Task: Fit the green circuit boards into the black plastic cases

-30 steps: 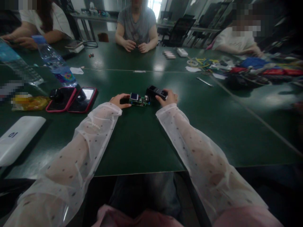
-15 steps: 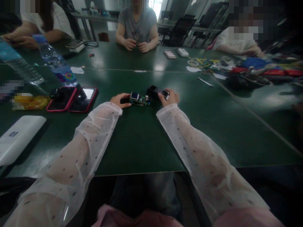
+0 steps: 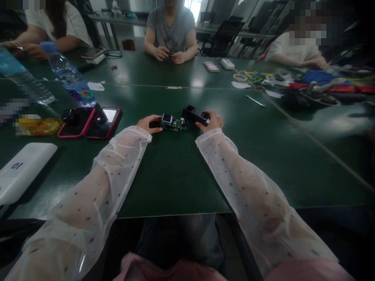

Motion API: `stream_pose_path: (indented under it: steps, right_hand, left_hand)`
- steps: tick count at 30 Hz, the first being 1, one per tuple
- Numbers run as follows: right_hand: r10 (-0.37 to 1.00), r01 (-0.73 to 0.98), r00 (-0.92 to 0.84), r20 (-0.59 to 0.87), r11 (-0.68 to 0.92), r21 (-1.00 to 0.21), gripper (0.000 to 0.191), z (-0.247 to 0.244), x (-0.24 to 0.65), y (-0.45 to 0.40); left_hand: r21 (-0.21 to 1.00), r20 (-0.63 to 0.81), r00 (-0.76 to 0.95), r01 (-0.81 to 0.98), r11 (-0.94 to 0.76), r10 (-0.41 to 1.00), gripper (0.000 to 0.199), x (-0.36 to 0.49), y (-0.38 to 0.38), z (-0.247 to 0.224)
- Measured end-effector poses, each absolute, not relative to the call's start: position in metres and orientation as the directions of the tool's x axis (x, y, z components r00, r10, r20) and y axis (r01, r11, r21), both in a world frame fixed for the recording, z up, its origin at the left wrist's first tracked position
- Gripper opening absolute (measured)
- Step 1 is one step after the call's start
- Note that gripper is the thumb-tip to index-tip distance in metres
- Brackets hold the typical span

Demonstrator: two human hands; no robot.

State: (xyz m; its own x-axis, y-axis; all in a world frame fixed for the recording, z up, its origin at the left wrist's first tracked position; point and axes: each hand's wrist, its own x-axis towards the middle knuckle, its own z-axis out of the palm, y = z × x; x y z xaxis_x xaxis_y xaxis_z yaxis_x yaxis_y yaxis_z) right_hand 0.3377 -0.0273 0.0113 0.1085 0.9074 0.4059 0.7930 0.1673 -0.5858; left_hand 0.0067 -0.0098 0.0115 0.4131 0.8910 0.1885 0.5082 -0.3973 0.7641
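My left hand (image 3: 149, 124) grips the left end of a green circuit board (image 3: 174, 125) between thumb and fingers. A small screen (image 3: 167, 118) sits on the board's upper left part. In my right hand (image 3: 211, 121) is a black rectangular case (image 3: 193, 114) with openings in its top, held at its right end between thumb and fingers. The case lies just behind and to the right of the board, its left end close to the board's right end. Whether the two touch I cannot tell.
Two phones with pink edges (image 3: 102, 123), plastic bottles (image 3: 72, 80) and a white power bank (image 3: 26, 171) stand or lie at left. A wrench (image 3: 255, 101) and a heap of cables and tools (image 3: 322, 88) are at right. Several people sit around the green table (image 3: 175, 175).
My right thumb and fingers have shifted slightly right along the black case, so more of its top shows. My left hand and the circuit board stay almost where they were.
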Motion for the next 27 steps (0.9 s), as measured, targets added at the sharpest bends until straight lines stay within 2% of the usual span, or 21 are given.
stream_pose_path:
  steps: [6,10,13,23,27]
  right_hand:
    - [0.897,0.686,0.102,0.431,0.251,-0.683,0.06,0.007,0.339,-0.015]
    - [0.869,0.593,0.013,0.494,0.391,-0.704,0.07,0.009,0.33,-0.009]
    - [0.874,0.553,-0.058,0.482,0.43,-0.713,0.073,0.016,0.316,-0.017]
    - [0.876,0.59,-0.232,0.422,0.472,-0.655,0.06,0.022,0.296,-0.038]
    - [0.908,0.641,-0.228,0.352,0.412,-0.647,0.06,0.014,0.292,-0.031]
  left_hand:
    - [0.758,0.196,0.424,0.506,-0.411,0.884,0.065,0.005,-0.008,0.009]
    - [0.757,0.216,0.433,0.491,-0.43,0.875,0.066,0.004,-0.004,0.005]
    - [0.752,0.223,0.431,0.494,-0.435,0.874,0.066,0.004,-0.001,0.003]
    - [0.746,0.171,0.406,0.542,-0.387,0.898,0.076,0.01,-0.006,0.011]
    - [0.77,0.167,0.372,0.529,-0.357,0.913,0.085,0.013,-0.017,0.017]
